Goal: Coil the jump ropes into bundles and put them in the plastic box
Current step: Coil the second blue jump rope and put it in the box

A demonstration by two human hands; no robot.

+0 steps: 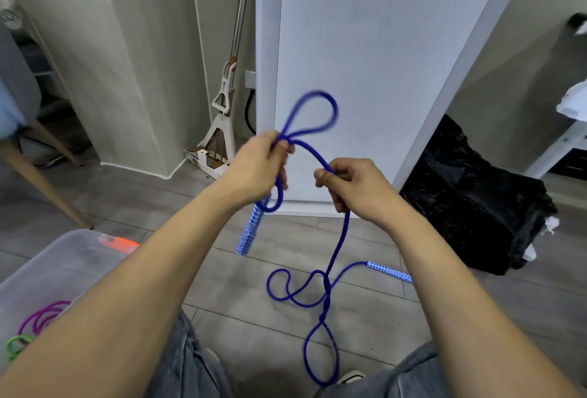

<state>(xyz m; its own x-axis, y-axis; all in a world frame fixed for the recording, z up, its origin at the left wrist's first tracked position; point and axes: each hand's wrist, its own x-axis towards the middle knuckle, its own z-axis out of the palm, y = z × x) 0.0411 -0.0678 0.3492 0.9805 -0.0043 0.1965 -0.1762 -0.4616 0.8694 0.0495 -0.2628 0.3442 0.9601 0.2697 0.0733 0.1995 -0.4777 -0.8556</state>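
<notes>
Holding the blue rope [320, 160] between both hands at chest height, the person has one loop formed and the rest uncoiled. The left hand [259, 167] has its fingers curled round the gathered strands: a loop [313, 113] stands up and away from its fingertips, blurred, and a short bight hangs below the palm, with one patterned handle [251, 230] dangling under it. The right hand [352, 188] pinches the running length between thumb and curled fingers, just beside the left and slightly lower.

Key relation: from the right hand the free rope drops straight down and toward the person, so its long axis runs from the hands to the floor. It lies there in loose crossed loops [301, 291] between the feet and the white panel [381, 64], apparently with a kink or knot low down; the second handle [390, 272] rests flat on the floor to the right. The right hand is nearer the slack; by my judgement it must feed the next turn across to the left.

Material: braided cord, limp, round in section; handles slim cylinders, blue-and-white diamond print. Floor is grey wood-grain plank.

The box [63, 254], clear plastic, sits at lower left, near the left forearm. It holds a purple coil [41, 315] and a green coil [17, 343]. The blue rope is not yet in it.
</notes>
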